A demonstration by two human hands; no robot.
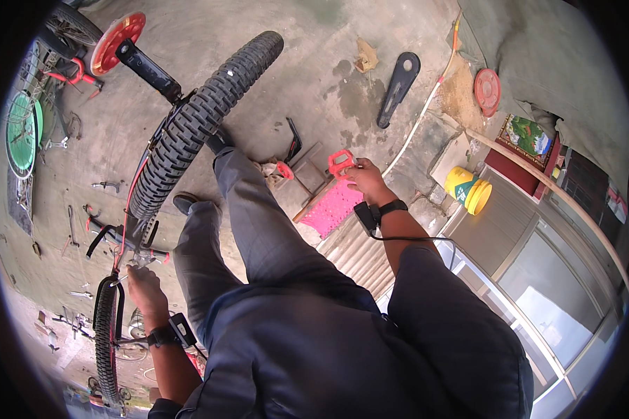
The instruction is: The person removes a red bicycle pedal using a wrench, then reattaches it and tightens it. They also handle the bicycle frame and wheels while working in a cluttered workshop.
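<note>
A bicycle stands at my left, its knobby tyre (182, 140) nearest me and a second tyre (105, 342) at the lower left. My right hand (365, 178) is closed on a red bicycle pedal (341, 164), held out to the right, away from the bike. Close to the bike's metal parts, my left hand (145, 288) has its fingers curled. A thin silver rod (121, 280) shows by its fingertips; whether the hand grips it or a frame part, I cannot tell.
A black crank-shaped piece (399, 89) lies on the floor ahead. Pink spotted cloth (328, 209) and a yellow bucket (468, 190) are at the right. Several tools and a green-rimmed wheel (22, 133) are at the left. A red disc (118, 43) stands beside the tyre.
</note>
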